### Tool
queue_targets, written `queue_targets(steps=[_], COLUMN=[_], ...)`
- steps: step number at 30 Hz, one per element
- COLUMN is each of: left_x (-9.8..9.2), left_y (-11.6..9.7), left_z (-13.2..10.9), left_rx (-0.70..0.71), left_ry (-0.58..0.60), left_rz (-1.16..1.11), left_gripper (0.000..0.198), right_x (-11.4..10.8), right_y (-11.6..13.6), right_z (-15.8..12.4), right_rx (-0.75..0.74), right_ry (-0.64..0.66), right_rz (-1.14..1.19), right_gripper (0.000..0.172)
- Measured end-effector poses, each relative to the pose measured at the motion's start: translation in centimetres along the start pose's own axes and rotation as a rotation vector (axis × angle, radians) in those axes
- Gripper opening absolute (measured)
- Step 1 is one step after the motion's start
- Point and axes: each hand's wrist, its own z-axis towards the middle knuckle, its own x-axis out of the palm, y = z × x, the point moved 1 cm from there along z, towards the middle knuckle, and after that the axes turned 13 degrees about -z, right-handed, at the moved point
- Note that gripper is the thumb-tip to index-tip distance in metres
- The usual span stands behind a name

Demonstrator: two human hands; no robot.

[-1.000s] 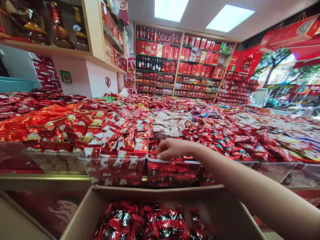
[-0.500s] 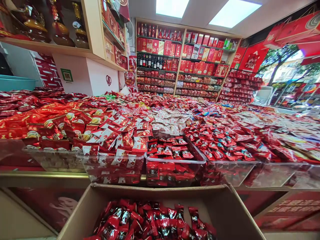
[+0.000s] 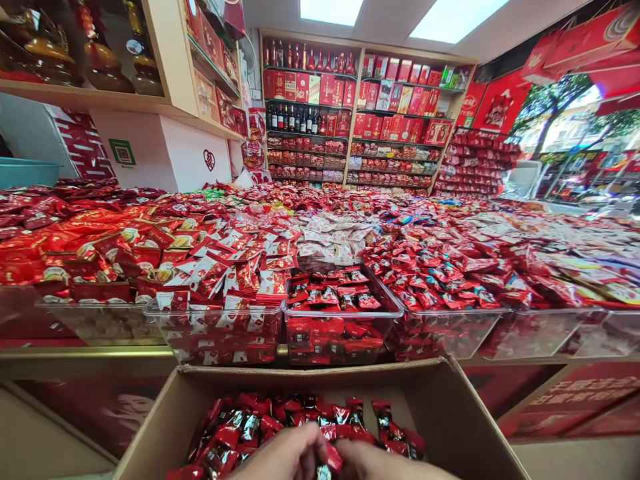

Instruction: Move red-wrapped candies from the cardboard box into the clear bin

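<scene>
An open cardboard box (image 3: 450, 407) holds a heap of red and black wrapped candies (image 3: 250, 427). Both hands reach into it from the bottom edge of the view. My left hand (image 3: 287, 455) has its fingers curled in among the candies. Close beside it is my right hand (image 3: 373, 460), its fingertips pointing down into the heap, blurred and partly hidden. A red candy wrapper shows in the gap between the hands. Just beyond the box, a clear plastic bin (image 3: 345, 313) contains candies in similar red and black wrappers.
Clear bins of other wrapped sweets flank it, including red and white packets (image 3: 210, 270) on the left and red packets (image 3: 440, 280) on the right. White packets (image 3: 335, 237) lie behind. Shelves (image 3: 357, 113) with bottles and red boxes line the back wall.
Both hands have come into view from below and reached into the candies in the box. The surroundings have shifted slightly left and up in the picture.
</scene>
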Motion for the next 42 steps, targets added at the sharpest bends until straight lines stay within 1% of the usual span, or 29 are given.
queue_targets(steps=[2, 4, 5, 7, 10, 11, 15, 17, 18, 21, 23, 26, 27, 28, 29, 31, 33, 34, 37, 39, 42], left_x=[-0.1, 0.1, 0.2, 0.4, 0.6, 0.5, 0.4, 0.5, 0.5, 0.7, 0.7, 0.8, 0.8, 0.9, 0.9, 0.9, 0.9, 0.9, 0.9, 0.9, 0.8], left_y=[-1.2, -2.3, -2.6, -3.0, -3.1, -3.1, -3.3, -3.4, -3.5, -3.5, -3.2, -2.8, -2.7, -2.5, -2.5, -2.4, -2.4, -2.4, -2.3, -2.2, -2.1], left_z=[-0.1, -0.2, -0.2, -0.2, -0.1, -0.1, -0.1, -0.3, -0.4, -0.5, -0.5, -0.2, -0.1, 0.0, 0.0, 0.1, 0.1, 0.0, 0.0, 0.0, -0.1], left_rx=[0.085, 0.197, 0.224, 0.203, 0.155, 0.153, 0.157, 0.177, 0.19, 0.221, 0.234, 0.242, 0.239, 0.233, 0.226, 0.206, 0.193, 0.189, 0.165, 0.142, 0.125], left_ry=[-0.034, -0.09, -0.127, -0.166, -0.16, -0.176, -0.304, -0.311, -0.29, -0.16, -0.103, -0.111, -0.122, -0.133, -0.143, -0.159, -0.17, -0.172, -0.168, -0.161, -0.154], left_rz=[-0.12, -0.275, -0.341, -0.41, -0.41, -0.407, -0.332, -0.287, -0.286, -0.388, -0.427, -0.388, -0.369, -0.354, -0.335, -0.291, -0.255, -0.241, -0.214, -0.203, -0.166], left_gripper=[0.029, 0.034, 0.036, 0.038, 0.031, 0.029, 0.032, 0.03, 0.031, 0.039, 0.04, 0.035, 0.033, 0.032, 0.031, 0.027, 0.023, 0.022, 0.018, 0.019, 0.02], right_x=[-0.8, -1.8, -2.2, -2.7, -3.0, -2.9, -2.8, -2.8, -2.9, -4.1, -5.8, -9.6, -10.9, -12.1, -13.2, -14.7, -15.5, -15.6, -15.4, -15.1, -15.1], right_y=[1.2, 2.3, 2.7, 3.4, 4.1, 4.2, 4.3, 4.2, 4.3, 5.8, 7.9, 11.9, 13.1, 14.1, 14.8, 15.7, 15.9, 15.9, 15.9, 15.9, 15.8], right_z=[0.0, -0.2, -0.4, -0.8, -1.2, -1.3, -1.1, -1.1, -1.2, -2.4, -3.6, -4.9, -4.8, -4.4, -3.8, -2.1, -0.3, 0.4, 2.0, 2.5, 3.1], right_rx=[0.027, 0.027, 0.01, -0.038, -0.057, -0.048, -0.017, -0.029, -0.046, -0.168, -0.278, -0.387, -0.405, -0.415, -0.41, -0.358, -0.284, -0.254, -0.184, -0.12, -0.015], right_ry=[-0.007, -0.088, -0.146, -0.234, -0.286, -0.299, -0.317, -0.326, -0.344, -0.46, -0.62, -0.922, -0.971, -0.976, -0.937, -0.805, -0.647, -0.575, -0.35, -0.229, -0.129], right_rz=[0.178, 0.321, 0.343, 0.321, 0.33, 0.356, 0.433, 0.367, 0.299, -0.016, -0.207, -0.318, -0.351, -0.402, -0.472, -0.625, -0.735, -0.753, -0.736, -0.709, -0.644], right_gripper=[0.038, 0.04, 0.04, 0.039, 0.037, 0.037, 0.037, 0.036, 0.034, 0.026, 0.02, 0.018, 0.018, 0.018, 0.018, 0.018, 0.018, 0.017, 0.013, 0.009, 0.008])
